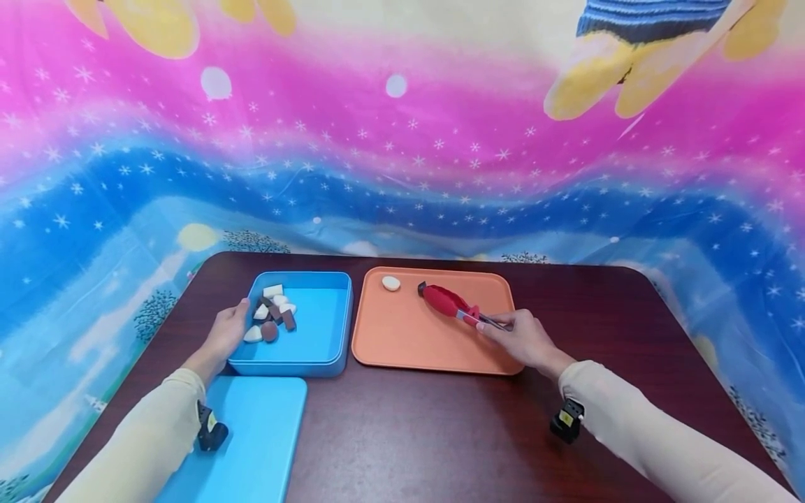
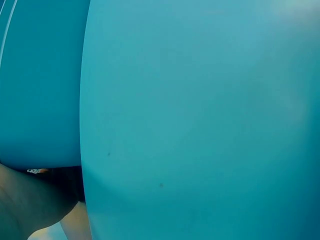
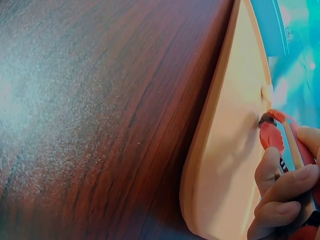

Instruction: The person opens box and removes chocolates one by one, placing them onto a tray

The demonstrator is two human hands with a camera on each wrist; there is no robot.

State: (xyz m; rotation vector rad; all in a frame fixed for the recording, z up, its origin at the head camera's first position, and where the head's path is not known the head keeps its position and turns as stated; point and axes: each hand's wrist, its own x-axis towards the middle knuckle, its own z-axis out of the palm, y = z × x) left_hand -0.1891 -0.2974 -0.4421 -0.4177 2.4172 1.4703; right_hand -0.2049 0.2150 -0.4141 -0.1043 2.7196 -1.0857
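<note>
My right hand (image 1: 518, 337) grips red-tipped tongs (image 1: 443, 300) by the metal handles, over the right half of an orange tray (image 1: 402, 342). Between the tong tips is a small dark brown piece (image 3: 267, 119), held above the tray. A white oval piece (image 1: 390, 283) lies near the tray's far left corner. My left hand (image 1: 225, 334) holds the left side of an open blue box (image 1: 323, 325), fingertips at the rim. Several white and brown pieces (image 1: 269, 331) lie together in the box's left half. In the left wrist view the hand is mostly hidden.
A flat blue lid (image 1: 258, 433) lies in front of the box, under my left forearm. Box and tray stand side by side on the dark wooden table (image 1: 402, 433). Behind the table hangs a patterned cloth (image 1: 402, 161).
</note>
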